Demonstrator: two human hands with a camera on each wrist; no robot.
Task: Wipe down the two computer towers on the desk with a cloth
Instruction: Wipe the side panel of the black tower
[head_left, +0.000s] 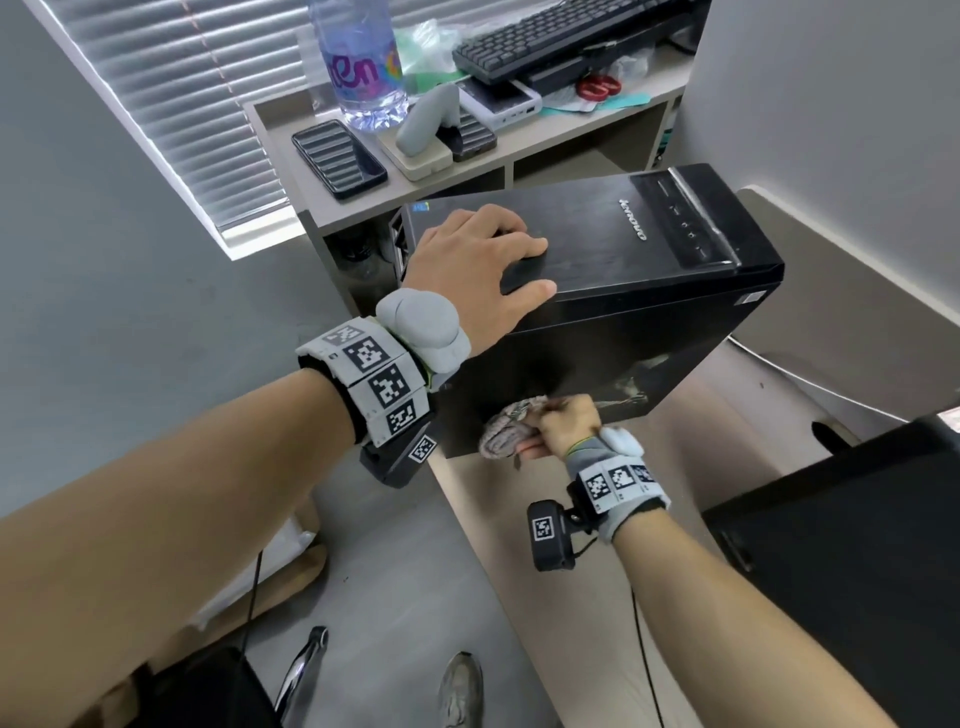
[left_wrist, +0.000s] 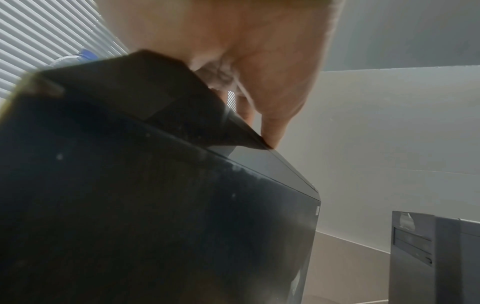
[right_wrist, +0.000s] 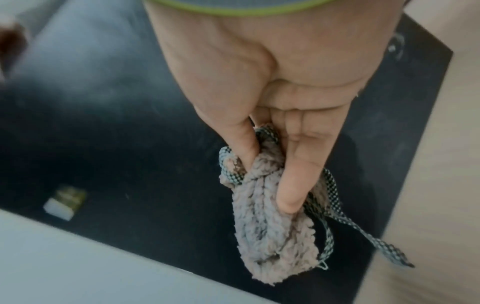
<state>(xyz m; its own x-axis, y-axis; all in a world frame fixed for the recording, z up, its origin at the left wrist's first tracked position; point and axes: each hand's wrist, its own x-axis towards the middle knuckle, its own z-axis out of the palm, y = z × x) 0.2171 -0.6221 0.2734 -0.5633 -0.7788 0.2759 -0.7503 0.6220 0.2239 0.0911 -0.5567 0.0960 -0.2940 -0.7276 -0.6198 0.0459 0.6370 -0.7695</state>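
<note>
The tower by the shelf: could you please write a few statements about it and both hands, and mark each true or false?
1. The left hand rests flat on top of the Lenovo tower. True.
2. The right hand grips a cloth against the tower's side panel. True.
3. The cloth is spread out flat. False: it is bunched up.
4. The second tower lies on its side. False: it stands upright.
</note>
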